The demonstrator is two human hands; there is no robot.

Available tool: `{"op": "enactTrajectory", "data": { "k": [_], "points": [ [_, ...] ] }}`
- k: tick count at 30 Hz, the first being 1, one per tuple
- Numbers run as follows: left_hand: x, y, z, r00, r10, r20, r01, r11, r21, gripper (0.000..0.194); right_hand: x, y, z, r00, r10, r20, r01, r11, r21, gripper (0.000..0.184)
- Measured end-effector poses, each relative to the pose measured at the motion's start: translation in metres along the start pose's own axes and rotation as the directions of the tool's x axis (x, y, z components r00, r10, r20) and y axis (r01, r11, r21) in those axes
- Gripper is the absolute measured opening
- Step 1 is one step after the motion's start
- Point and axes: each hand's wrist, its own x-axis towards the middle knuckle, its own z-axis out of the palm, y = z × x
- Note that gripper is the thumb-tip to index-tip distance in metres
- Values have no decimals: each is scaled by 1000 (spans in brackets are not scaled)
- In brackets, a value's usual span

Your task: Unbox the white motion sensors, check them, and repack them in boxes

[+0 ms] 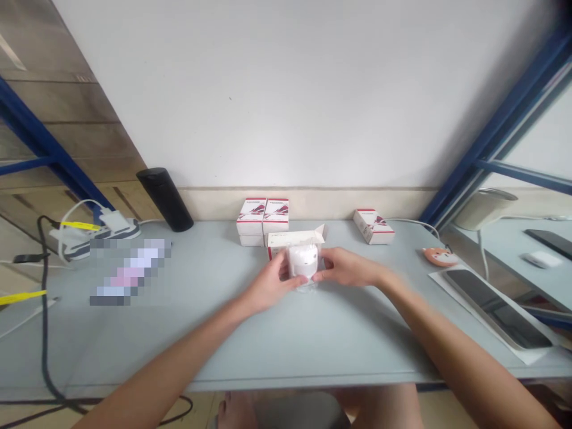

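A small white rounded plastic device (305, 262), wrapped in a clear plastic bag, is held upright between my two hands above the middle of the table. My left hand (268, 285) grips its left side, thumb across the lower front. On the other side, my right hand (347, 268) pinches the lower right edge with thumb and fingers. Directly behind the device lies a white and red carton (286, 238) with its end flap open; the device hides part of it. Whether anything is inside the carton cannot be seen.
Closed white and red cartons (263, 221) are stacked behind, and another carton (374, 226) lies to the right. A black cylinder (165, 199) and a power strip (80, 241) stand left. At right are an orange animal-face item (440, 257) and a dark slab (498, 307) on white paper.
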Motion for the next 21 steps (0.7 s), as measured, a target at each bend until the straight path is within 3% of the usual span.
{"op": "enactTrajectory", "data": {
  "k": [5, 12, 17, 21],
  "points": [
    [5, -10, -4, 999, 35, 25, -36, 998, 47, 75, 7, 11, 6, 997, -69, 34, 66, 994, 87, 46],
    [2, -4, 1, 999, 53, 4, -53, 988, 143, 66, 10, 18, 12, 994, -109, 31, 104, 986, 133, 71],
    [0, 0, 1, 996, 81, -25, -76, 984, 164, 58, 8, 15, 7, 985, -172, -11, 171, 969, 180, 71],
    [-1, 4, 1, 999, 43, -16, -35, 947, 319, 65, 7, 13, 7, 996, -85, 17, 83, 990, 116, 63]
  ]
}}
